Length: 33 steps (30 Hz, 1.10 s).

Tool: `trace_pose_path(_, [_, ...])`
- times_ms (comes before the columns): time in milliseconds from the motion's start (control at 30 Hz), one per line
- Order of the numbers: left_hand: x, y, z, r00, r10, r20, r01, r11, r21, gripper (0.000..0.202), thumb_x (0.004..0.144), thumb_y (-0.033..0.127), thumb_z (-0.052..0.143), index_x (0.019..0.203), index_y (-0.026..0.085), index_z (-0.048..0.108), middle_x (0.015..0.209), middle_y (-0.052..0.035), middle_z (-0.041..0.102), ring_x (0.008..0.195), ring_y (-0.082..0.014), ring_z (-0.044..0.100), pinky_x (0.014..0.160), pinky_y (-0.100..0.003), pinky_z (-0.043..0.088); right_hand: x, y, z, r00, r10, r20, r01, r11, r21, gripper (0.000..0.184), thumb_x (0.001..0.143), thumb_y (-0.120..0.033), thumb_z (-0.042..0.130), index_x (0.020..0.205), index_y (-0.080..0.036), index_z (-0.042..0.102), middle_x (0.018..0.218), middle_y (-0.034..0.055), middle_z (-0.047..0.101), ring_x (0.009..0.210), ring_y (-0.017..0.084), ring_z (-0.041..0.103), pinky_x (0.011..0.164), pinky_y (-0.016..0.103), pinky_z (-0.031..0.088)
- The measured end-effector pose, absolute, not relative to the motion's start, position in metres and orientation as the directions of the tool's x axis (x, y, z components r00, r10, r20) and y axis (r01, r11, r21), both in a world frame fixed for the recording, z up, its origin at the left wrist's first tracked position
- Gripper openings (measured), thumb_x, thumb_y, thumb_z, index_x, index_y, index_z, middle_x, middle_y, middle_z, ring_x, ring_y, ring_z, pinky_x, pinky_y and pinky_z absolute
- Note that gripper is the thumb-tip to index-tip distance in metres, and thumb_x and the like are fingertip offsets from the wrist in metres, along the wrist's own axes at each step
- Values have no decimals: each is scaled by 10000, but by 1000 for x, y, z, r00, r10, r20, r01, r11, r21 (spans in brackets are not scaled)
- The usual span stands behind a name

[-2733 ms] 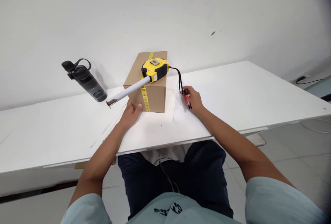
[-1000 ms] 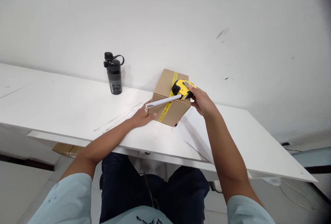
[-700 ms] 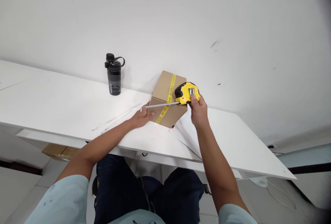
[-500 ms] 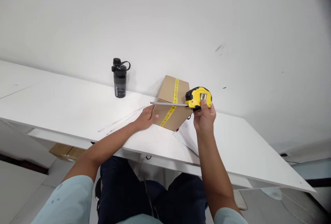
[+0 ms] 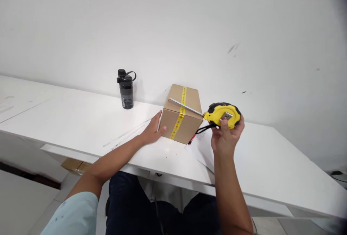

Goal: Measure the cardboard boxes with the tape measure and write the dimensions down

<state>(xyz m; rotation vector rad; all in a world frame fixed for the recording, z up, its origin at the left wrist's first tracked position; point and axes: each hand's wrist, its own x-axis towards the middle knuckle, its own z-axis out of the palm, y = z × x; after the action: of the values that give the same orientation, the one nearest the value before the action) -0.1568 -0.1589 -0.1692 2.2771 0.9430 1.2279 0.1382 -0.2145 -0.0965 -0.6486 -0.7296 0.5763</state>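
Note:
A cardboard box with yellow printed tape across its top and front stands on the white table. My left hand rests against its left side, fingers stretched out and the thumb at the front face. In my right hand is a yellow and black tape measure, held just right of the box with a black strap hanging from it. Its metal blade is drawn out and slants over the box's top, the free end near the top left edge.
A black shaker bottle stands left of the box, near the wall. Under my right forearm lies a sheet of paper, with a red and black pen beside the box. A brown carton sits below the table.
The tape measure has moved right and away from the box. Its blade end has left the box's front left edge and now angles over the top. My left hand stays at the box.

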Motion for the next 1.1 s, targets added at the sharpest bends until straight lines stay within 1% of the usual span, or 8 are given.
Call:
trace_pose_path(100, [-163,-161,-169,384,662,644,376,-749,545,951,1080,737,447,1795,316,-17,1819,-224,252,1610,-429,412,1267,-656,419,137,-218,-110,701,516,491,-62,731,-679,924,617,-478,991,1407,-357,528,1538,35,541,1354,240,629,1213,550,535])
trace_pose_path(167, [-165,-163,-169,390,612,689,386,-787,481,925,1091,728,414,1791,340,-49,1823,-216,236,1623,-433,390,1261,-665,423,135,-221,-116,696,478,536,-13,754,-656,861,645,-449,984,1385,-358,553,1513,21,560,1369,220,614,1263,499,491])
trace_pose_path(233, [-166,-164,-170,391,591,706,405,-799,445,903,1099,725,379,1787,355,-74,1821,-211,234,1645,-432,351,1247,-664,440,134,-223,-118,675,504,539,-49,760,-648,799,674,-402,979,1370,-374,587,1500,11,584,1361,203,618,1239,445,515])
trace_pose_path(367, [-166,-162,-170,375,606,701,429,-784,448,908,1098,738,349,1785,341,-90,1813,-219,247,1660,-424,327,1240,-660,446,137,-225,-117,618,608,498,-186,729,-658,791,680,-363,983,1387,-401,632,1502,7,618,1269,186,662,1068,376,619])
trace_pose_path(533, [-171,-156,-166,365,612,701,459,-774,437,916,1086,769,335,1798,308,-10,1819,-216,260,1678,-421,299,1281,-654,393,157,-213,-108,517,740,430,-312,631,-710,806,613,-350,1022,1352,-418,708,1361,-5,711,1101,159,694,967,384,652])
trace_pose_path(733, [-173,-155,-165,232,671,705,432,-720,543,991,1059,809,366,1795,239,28,1805,-242,275,1661,-415,324,1292,-628,386,165,-197,-89,342,807,482,-299,580,-758,798,484,-284,1061,1226,-391,788,1372,2,742,1189,197,700,1079,465,613])
trace_pose_path(967, [-167,-158,-162,118,721,683,323,-679,660,1030,1007,886,382,1767,220,187,1766,-244,366,1590,-418,431,1246,-605,442,154,-198,-105,390,769,507,-272,622,-734,788,543,-298,1045,1274,-419,775,1395,-8,736,1210,202,697,1124,527,585])
trace_pose_path(1100, [-167,-163,-161,93,730,678,284,-672,684,1023,1003,896,372,1760,226,212,1776,-237,360,1584,-408,440,1224,-580,459,155,-200,-109,390,759,522,-259,634,-729,772,559,-271,1040,1269,-433,785,1355,-10,759,1185,187,709,1082,482,614])
